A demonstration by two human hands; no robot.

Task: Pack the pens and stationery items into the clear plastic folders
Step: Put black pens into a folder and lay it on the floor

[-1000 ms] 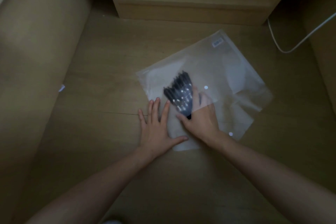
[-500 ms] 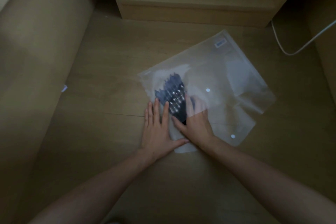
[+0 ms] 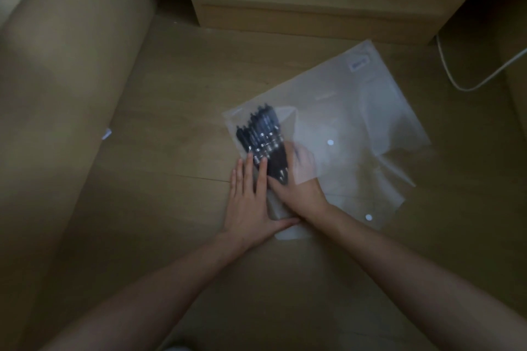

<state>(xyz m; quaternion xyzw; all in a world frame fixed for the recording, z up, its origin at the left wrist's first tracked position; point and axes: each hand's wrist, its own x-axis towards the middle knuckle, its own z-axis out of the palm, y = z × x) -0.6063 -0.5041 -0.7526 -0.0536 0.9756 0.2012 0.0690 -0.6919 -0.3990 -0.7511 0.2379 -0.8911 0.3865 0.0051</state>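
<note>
From the head cam, your left hand (image 3: 251, 202) lies flat with straight fingers on the near-left corner of the clear plastic folders (image 3: 356, 111) on the wooden floor (image 3: 171, 208). Your right hand (image 3: 299, 179) reaches inside, fingers around the bundle of black pens (image 3: 261, 137).
</note>
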